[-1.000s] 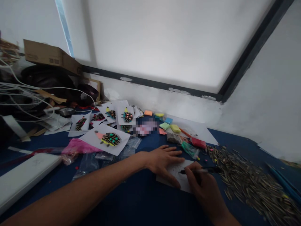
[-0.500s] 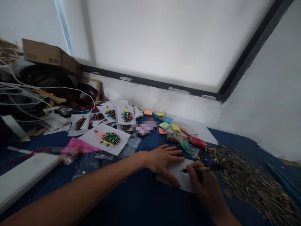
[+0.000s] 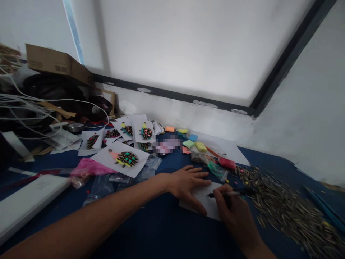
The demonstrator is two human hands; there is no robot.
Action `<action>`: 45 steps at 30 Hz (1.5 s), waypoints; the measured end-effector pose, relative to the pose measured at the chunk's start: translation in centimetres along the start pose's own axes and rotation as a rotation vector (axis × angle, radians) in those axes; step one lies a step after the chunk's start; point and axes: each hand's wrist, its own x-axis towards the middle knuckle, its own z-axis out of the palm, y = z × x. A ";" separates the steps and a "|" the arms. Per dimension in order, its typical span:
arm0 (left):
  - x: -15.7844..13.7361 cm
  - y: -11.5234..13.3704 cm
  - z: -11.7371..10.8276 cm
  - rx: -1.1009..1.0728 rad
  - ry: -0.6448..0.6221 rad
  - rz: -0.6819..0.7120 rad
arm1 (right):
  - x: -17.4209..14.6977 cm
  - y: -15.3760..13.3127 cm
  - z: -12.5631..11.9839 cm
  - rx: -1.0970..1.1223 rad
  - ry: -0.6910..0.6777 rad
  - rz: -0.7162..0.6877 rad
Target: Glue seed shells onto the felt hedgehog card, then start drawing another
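My left hand point(image 3: 188, 185) lies flat with fingers spread, pressing on the left side of a small white sheet of paper point(image 3: 212, 208). In my right hand point(image 3: 235, 212) is a black pen point(image 3: 234, 193), gripped between thumb and fingers, its tip down at the paper. Faint curved lines show on the sheet between the two hands; the fingers partly cover them. To the right of the pen spreads a big pile of striped sunflower seeds point(image 3: 291, 212).
Cards with seed-covered hedgehog figures, one nearest point(image 3: 106, 158), lie at the left. Colourful clay packets, including a red one point(image 3: 227, 163), sit beyond my hands. A white box-shaped object point(image 3: 32, 201), a pink bag point(image 3: 93, 166) and a cardboard box point(image 3: 58, 64) are further left.
Both hands stay almost in place. The pen and right hand have shifted only very slightly over the paper.
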 end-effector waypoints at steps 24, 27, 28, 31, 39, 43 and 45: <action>0.0 -0.1 0.2 0.006 0.010 0.006 | -0.1 0.0 -0.1 0.002 0.070 0.059; 0.1 -0.2 0.3 0.005 0.010 0.006 | 0.0 0.0 -0.1 -0.004 0.064 0.044; 0.1 -0.2 0.3 0.004 0.010 0.006 | 0.0 0.0 -0.1 -0.005 0.061 0.037; 0.1 -0.2 0.3 0.004 0.001 0.005 | -0.1 0.0 -0.1 -0.014 0.050 0.016; 0.1 -0.3 0.3 0.006 0.008 0.007 | -0.2 0.4 0.1 -0.016 0.038 0.007; 0.1 -0.1 0.2 0.003 0.005 0.000 | -0.2 0.4 0.1 -0.001 0.039 0.020; 0.1 -0.1 0.2 0.001 0.005 0.000 | -0.2 0.4 0.1 0.000 0.036 0.018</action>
